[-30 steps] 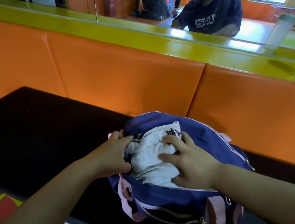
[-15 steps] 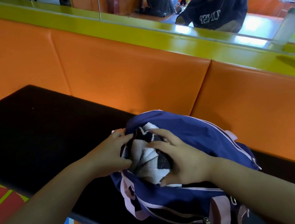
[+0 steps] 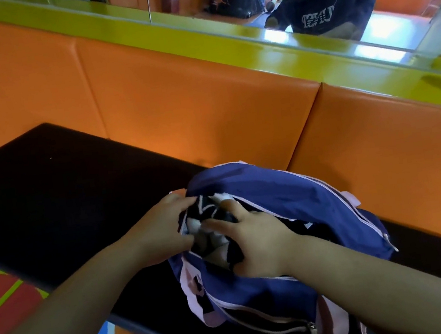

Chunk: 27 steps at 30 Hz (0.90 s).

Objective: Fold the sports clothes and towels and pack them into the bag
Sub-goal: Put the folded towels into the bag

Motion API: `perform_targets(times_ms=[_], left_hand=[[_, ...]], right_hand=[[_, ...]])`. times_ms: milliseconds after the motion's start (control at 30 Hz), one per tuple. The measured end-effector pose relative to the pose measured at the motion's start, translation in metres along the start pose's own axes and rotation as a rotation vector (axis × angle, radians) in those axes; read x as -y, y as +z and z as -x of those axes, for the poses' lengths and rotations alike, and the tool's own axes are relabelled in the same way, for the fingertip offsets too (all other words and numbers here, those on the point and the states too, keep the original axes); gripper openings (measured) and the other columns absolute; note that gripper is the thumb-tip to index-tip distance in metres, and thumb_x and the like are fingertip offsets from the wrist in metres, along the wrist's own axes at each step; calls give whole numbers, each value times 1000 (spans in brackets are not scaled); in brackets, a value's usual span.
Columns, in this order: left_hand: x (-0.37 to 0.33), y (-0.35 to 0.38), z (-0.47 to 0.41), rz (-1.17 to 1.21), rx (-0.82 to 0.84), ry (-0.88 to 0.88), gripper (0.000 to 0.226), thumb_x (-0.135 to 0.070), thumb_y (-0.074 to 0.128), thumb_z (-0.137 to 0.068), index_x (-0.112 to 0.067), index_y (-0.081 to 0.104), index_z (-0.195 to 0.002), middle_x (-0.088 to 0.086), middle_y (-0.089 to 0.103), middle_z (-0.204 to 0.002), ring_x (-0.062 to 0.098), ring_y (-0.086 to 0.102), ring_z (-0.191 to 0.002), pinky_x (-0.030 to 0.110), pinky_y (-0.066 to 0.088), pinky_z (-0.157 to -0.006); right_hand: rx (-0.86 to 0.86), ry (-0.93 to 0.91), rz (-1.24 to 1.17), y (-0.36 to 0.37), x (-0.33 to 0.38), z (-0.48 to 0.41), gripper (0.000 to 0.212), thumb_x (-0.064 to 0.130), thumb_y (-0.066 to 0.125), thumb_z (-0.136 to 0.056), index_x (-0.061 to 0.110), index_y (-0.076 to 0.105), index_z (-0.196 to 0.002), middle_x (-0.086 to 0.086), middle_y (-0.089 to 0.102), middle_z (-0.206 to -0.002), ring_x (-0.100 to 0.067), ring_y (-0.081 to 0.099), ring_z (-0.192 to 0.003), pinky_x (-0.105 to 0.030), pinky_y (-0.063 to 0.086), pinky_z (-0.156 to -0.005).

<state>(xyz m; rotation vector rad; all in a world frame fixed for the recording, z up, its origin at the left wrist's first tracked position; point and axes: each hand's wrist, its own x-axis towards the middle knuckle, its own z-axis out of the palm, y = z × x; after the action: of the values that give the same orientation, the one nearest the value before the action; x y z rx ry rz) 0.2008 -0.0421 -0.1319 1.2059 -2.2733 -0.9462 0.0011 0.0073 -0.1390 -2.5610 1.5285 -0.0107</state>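
Observation:
A navy sports bag (image 3: 288,194) with pink trim lies open on the black bench. Inside its mouth sits a white towel with black markings (image 3: 207,219), mostly sunk below the rim. My left hand (image 3: 160,232) grips the near-left edge of the bag's opening beside the towel. My right hand (image 3: 258,240) lies flat inside the opening with fingers spread, pressing on the towel. A zipped front pocket with a metal pull (image 3: 312,333) shows on the bag's near side.
The black bench top (image 3: 61,189) stretches to the left of the bag. Orange padded panels (image 3: 190,100) form the wall behind, topped by a yellow-green ledge (image 3: 195,37) and a mirror showing a person in a dark shirt. A coloured floor (image 3: 2,293) lies below left.
The white towel has gone deeper into the bag; far less of it shows. My right hand slid further into the opening. My left hand stayed on the bag's edge.

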Motion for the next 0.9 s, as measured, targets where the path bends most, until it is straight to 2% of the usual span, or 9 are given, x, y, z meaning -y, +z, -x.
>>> perform_targets(times_ms=[133, 233, 367, 467, 533, 567, 633, 767, 900], left_hand=[[6, 0, -2, -65, 6, -41, 73, -6, 66, -75, -23, 41, -141, -16, 36, -125, -7, 36, -110, -6, 26, -80], [6, 1, -5, -75, -11, -24, 72, -8, 67, -74, -21, 43, -141, -15, 38, -122, -3, 40, -108, -5, 28, -78], [11, 1, -6, -66, -58, -70, 64, -12, 70, -76, -18, 49, -137, -11, 44, -119, 3, 48, -103, 11, 34, -85], [15, 5, -5, -54, -73, -78, 60, -15, 71, -77, -19, 52, -134, -12, 45, -119, 3, 48, -107, 16, 35, -91], [15, 8, -4, -47, -87, -75, 60, -16, 71, -78, -20, 52, -134, -14, 44, -118, 1, 46, -109, 15, 33, -92], [14, 9, -5, -41, -93, -74, 59, -16, 71, -78, -20, 52, -134, -15, 44, -119, 0, 45, -109, 15, 32, -93], [13, 10, -6, -43, -102, -68, 58, -15, 71, -78, -20, 53, -133, -11, 46, -123, 0, 44, -111, 15, 31, -93], [13, 12, -7, -80, -117, -70, 57, -16, 73, -77, -20, 55, -131, 1, 47, -136, 13, 46, -124, 19, 33, -97], [13, 13, -8, -106, -135, -65, 52, -17, 75, -76, -20, 59, -125, -8, 49, -114, 10, 51, -104, 20, 35, -88]], right_hand=[[133, 115, 98, -1, -7, -16, 64, 41, 59, -82, 31, 36, -140, -10, 25, -143, -33, 57, -86, -32, 46, -68], [99, 219, 31, 9, -19, -40, 55, 37, 61, -78, 21, 44, -127, -12, 39, -129, -32, 54, -100, -36, 46, -64], [2, 235, -202, 21, -11, -36, 61, 38, 65, -81, 24, 43, -136, -10, 35, -139, -33, 52, -111, -40, 50, -90], [-67, 139, -290, 16, -11, -4, 75, 46, 70, -79, 32, 36, -144, -5, 20, -153, -25, 38, -134, -21, 34, -110], [-41, 119, -306, 11, -18, 13, 76, 39, 73, -79, 29, 36, -145, -4, 14, -155, -18, 32, -137, 1, 21, -99], [-11, 127, -286, 9, -22, 19, 75, 34, 74, -80, 29, 37, -145, -3, 12, -155, -17, 38, -132, 2, 24, -92], [25, 134, -229, 10, -24, 22, 69, 25, 71, -84, 32, 38, -144, -4, 13, -153, -20, 50, -115, -9, 35, -82], [51, 133, -198, 23, -18, 5, 62, 16, 66, -87, 26, 41, -143, -9, 18, -148, -32, 56, -101, -32, 50, -85], [74, 163, -187, 33, -20, -6, 61, 11, 63, -89, 21, 39, -145, -9, 17, -153, -33, 54, -112, -36, 49, -88]])
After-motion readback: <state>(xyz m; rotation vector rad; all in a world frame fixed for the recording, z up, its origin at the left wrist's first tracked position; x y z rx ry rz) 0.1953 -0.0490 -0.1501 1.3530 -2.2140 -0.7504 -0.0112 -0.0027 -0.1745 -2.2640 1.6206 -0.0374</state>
